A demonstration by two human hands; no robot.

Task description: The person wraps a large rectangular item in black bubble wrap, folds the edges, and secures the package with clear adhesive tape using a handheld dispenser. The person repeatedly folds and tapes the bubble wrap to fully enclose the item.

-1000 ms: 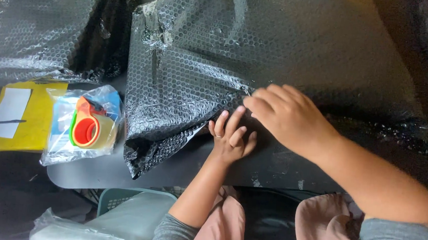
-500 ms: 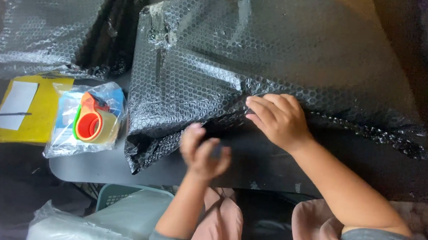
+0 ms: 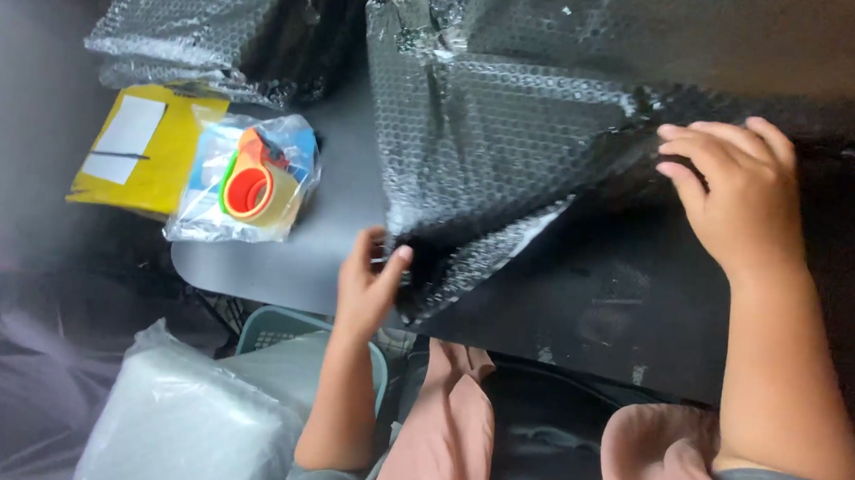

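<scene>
Seated at a dark grey table point(image 3: 276, 259), a person works a large sheet of black bubble wrap point(image 3: 496, 125) with both bare hands. Left hand point(image 3: 369, 286) is at the sheet's near corner, thumb and fingers point(image 3: 398, 260) closed on the loose flap just beyond the fingertips. Right hand point(image 3: 736, 196) lies palm-down with its fingers together and curled onto a fold of the wrap; whether those fingers pinch the film or only press it cannot be told from this angle.

Judged from the frame, the fold would go best if the right hand pins its edge flat while the left draws the corner taut, so the film lies without slack or trapped air; a loose pull would likely let the slippery sheet slide off the fold line.

The wrap is glossy black, dimpled all over with small bubbles that catch grey highlights, creased into a ridge between the two hands, with a rumpled knot at its far corner. It covers most of the tabletop beyond and between the fingers.

Well to the outside of the left fingers sits a clear bag holding an orange tape dispenser point(image 3: 249, 185), touching a yellow mailer point(image 3: 148, 150) with a white label. Further beyond, a second bundle of black bubble wrap point(image 3: 202, 24). Below the table edge, near the left forearm, a pale plastic-wrapped parcel point(image 3: 184, 424) rests beside a teal basket point(image 3: 276, 330).
</scene>
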